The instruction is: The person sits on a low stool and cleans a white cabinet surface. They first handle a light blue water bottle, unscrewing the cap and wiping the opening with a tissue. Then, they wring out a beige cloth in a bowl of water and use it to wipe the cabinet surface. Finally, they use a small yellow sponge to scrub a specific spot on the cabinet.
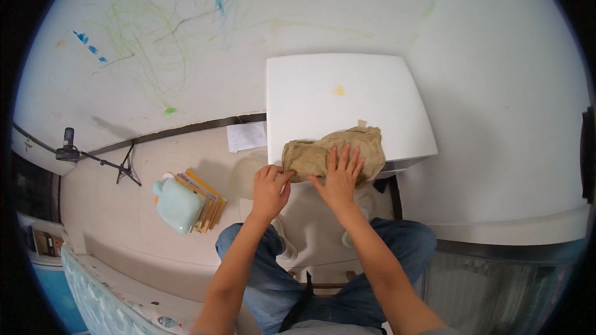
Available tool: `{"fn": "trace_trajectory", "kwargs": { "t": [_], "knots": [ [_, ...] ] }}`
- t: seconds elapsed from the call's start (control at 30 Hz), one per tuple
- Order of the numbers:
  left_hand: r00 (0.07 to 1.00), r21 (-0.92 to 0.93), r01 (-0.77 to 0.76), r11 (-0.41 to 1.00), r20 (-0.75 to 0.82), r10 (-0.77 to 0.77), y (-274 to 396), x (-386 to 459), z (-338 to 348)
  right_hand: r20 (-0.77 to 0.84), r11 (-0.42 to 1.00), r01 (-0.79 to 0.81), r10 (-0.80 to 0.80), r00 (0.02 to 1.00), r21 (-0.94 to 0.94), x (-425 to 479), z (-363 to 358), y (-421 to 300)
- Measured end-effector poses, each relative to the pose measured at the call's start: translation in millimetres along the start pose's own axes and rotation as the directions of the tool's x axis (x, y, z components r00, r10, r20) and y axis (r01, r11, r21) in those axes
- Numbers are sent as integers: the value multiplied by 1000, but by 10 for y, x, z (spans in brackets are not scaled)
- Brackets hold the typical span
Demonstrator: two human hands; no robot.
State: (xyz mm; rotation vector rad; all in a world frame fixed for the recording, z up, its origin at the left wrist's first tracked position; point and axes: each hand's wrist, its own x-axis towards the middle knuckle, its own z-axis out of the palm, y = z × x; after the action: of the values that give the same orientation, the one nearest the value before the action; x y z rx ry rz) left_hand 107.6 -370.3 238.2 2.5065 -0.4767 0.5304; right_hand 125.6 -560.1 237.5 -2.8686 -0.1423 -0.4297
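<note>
A brown cloth (306, 156), folded and wrinkled, lies along the front edge of a white cabinet top (342, 72). A small pale tag sticks out from its far side. My left hand (271, 193) pinches the cloth's near left corner between thumb and fingers. Flat on the cloth's right part rests my right hand (340, 179), its fingers spread and pointing away from me. Part of the cloth hangs a little past the cabinet's front edge.
Left of the cabinet are a sheet of paper with writing (247, 137) and a pale round object (243, 177). Farther left, a light-blue container (179, 207) lies against several books (212, 211). A microphone (69, 142) is on a stand. Scribbled walls (139, 42) rise behind.
</note>
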Motion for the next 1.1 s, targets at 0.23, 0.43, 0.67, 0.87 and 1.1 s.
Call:
{"fn": "trace_trajectory", "kwargs": {
  "t": [0.23,0.43,0.67,0.87,1.1],
  "knots": [
    [986,-434,133,891,-32,-162,154,103,90,-7,836,169,-194,981,522,248,-16,653],
    [947,-597,191,779,-96,-306,116,712,-152,268,821,-196,54,962,536,1080,-853,244],
    [728,-971,228,76,118,-675,-54,743,-146,103,528,-88,2,995,845,1183,-959,-39],
    [792,-803,545,242,398,-462,505,687,-46,24,570,9,-51,998,822,589,-875,5],
    [815,-881,473,-13,443,-373,685,567,-326,291,193,-306,103,951,932,250,-339,395]
  ]
}}
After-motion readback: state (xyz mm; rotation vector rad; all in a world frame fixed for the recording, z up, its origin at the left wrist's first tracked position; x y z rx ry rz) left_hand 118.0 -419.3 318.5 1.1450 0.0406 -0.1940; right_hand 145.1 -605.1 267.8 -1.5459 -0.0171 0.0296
